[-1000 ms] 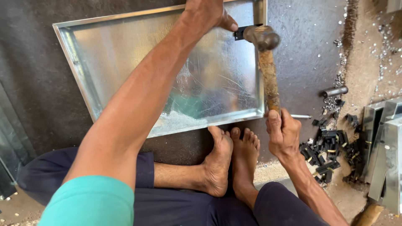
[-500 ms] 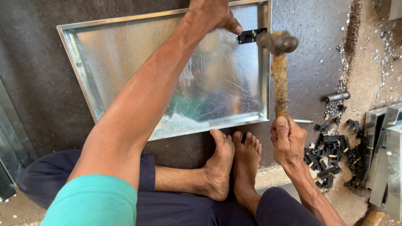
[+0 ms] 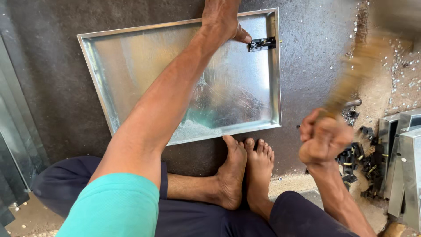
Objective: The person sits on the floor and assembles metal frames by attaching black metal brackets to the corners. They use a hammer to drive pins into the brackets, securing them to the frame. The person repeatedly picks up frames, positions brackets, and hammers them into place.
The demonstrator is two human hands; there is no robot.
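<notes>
A shallow galvanised metal tray [image 3: 131,61] lies on a dark floor mat in front of my crossed bare feet. My left hand [image 3: 223,19] rests on the tray's far right corner, its thumb beside a small black latch [image 3: 262,43] fixed near the right rim. My right hand [image 3: 322,138] grips the wooden handle of a hammer [image 3: 355,74], raised and blurred to the right of the tray, well clear of the latch. The hammer's head is smeared out near the upper right.
A heap of small black metal parts [image 3: 359,158] lies on the floor to the right. Folded metal pieces [image 3: 405,149] stand at the right edge, metal sheets [image 3: 13,145] at the left. Small metal scraps [image 3: 403,57] litter the ground at the upper right.
The hammer head was at the latch a second ago; my right hand has swung it up and away to the right. My left hand stays on the tray's corner.
</notes>
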